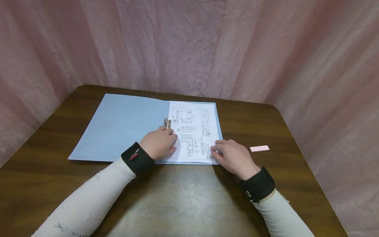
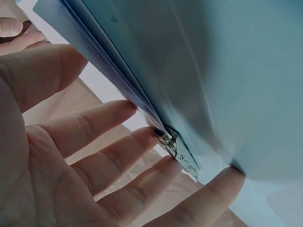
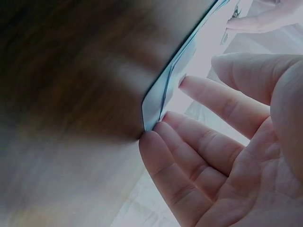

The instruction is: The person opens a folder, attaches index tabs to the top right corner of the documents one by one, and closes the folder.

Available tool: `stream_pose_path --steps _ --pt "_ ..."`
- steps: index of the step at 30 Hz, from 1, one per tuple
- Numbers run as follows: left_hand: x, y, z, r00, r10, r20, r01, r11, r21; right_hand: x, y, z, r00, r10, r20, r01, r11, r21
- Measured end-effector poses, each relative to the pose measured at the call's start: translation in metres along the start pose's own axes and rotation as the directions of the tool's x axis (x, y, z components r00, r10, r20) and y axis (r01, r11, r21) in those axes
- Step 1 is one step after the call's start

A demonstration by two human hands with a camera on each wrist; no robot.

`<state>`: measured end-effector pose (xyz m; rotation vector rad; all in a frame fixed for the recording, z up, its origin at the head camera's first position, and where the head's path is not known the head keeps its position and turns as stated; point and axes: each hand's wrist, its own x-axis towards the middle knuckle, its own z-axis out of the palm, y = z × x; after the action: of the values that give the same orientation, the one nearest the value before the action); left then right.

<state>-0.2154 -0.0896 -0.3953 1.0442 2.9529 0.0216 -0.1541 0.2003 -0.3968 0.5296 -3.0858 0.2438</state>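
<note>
A light blue folder (image 1: 124, 128) lies spread open on the table. White sheets printed with technical drawings (image 1: 196, 118) lie on its right half, with a metal clip (image 1: 166, 121) at the spine. My left hand (image 1: 158, 143) rests by the spine, just below the clip. In the left wrist view its fingers are spread, with the fingertips right at the clip (image 2: 171, 142) and paper edges. My right hand (image 1: 234, 156) touches the lower right corner of the sheets. The right wrist view has its extended fingers (image 3: 208, 144) along the paper and folder edge.
A small pale pink bar (image 1: 259, 148) lies on the wooden table (image 1: 251, 121) to the right of my right hand. Behind the table's far edge hangs a pink curtain (image 1: 177, 46), which also runs along both sides.
</note>
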Motion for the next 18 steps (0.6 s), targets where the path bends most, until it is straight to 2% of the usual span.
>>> stream_pose_path --steps 18 --pt "0.0091 -0.0018 0.0073 1.000 -0.002 0.012 0.002 1.000 0.031 -0.0026 0.0060 0.0026 1.000 0.012 -0.013 -0.012 0.999 0.031"
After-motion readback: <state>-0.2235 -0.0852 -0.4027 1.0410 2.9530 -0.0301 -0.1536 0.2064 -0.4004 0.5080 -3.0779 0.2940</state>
